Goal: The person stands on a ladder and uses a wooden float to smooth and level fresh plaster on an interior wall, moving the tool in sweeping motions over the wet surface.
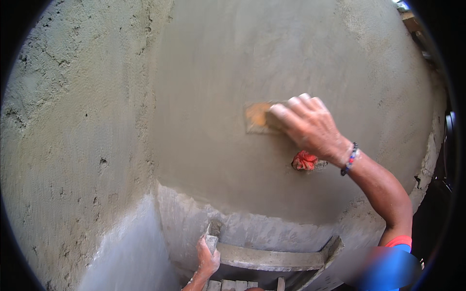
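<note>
Blue sleeve (394,269) nearest | float (257,117) in right hand (313,127) | left hand (208,259) well below

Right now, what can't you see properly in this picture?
All in the head view:
Right part of the flat tool: hidden by the right hand.
Left forearm: cut off by the lower edge.
Blue sleeve: blurred.
Back of the red crumpled thing: hidden against the wall.

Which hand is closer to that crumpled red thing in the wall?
The right. The right hand, holding a flat float, is just above the red wad; the left hand is far below and left, at the ladder-like frame.
</note>
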A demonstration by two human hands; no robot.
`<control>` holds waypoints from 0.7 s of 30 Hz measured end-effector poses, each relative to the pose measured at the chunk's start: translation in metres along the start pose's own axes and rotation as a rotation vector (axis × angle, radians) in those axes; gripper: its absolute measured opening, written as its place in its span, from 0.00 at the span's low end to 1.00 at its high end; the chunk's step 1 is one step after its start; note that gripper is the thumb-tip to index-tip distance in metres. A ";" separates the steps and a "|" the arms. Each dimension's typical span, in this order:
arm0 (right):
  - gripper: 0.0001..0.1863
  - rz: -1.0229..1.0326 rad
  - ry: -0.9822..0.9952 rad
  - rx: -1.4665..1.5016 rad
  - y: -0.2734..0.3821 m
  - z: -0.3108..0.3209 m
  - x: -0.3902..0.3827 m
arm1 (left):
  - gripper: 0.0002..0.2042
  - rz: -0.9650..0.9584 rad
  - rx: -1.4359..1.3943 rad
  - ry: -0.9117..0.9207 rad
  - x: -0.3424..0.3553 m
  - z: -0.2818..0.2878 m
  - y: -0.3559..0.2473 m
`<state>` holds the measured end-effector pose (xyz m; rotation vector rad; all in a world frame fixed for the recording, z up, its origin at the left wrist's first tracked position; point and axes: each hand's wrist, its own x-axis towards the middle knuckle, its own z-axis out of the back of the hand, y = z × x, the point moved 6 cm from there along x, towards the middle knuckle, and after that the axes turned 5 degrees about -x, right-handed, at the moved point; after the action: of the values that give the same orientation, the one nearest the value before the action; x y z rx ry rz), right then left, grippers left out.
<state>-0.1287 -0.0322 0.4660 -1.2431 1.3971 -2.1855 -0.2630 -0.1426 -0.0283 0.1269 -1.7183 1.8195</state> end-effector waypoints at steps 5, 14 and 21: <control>0.23 -0.698 -0.206 -0.369 -0.198 0.046 0.044 | 0.37 -0.027 -0.026 0.035 -0.003 -0.019 -0.015; 0.21 -0.020 -0.033 -0.066 -0.040 0.003 0.027 | 0.37 0.057 -0.072 0.013 0.000 -0.004 0.002; 0.23 -0.715 -0.192 -0.230 -0.166 0.014 0.079 | 0.36 0.043 -0.012 0.010 0.001 -0.017 -0.002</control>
<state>-0.1301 -0.0060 0.6487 -2.2516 1.2756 -2.2492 -0.2572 -0.1269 -0.0282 0.0767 -1.7369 1.8374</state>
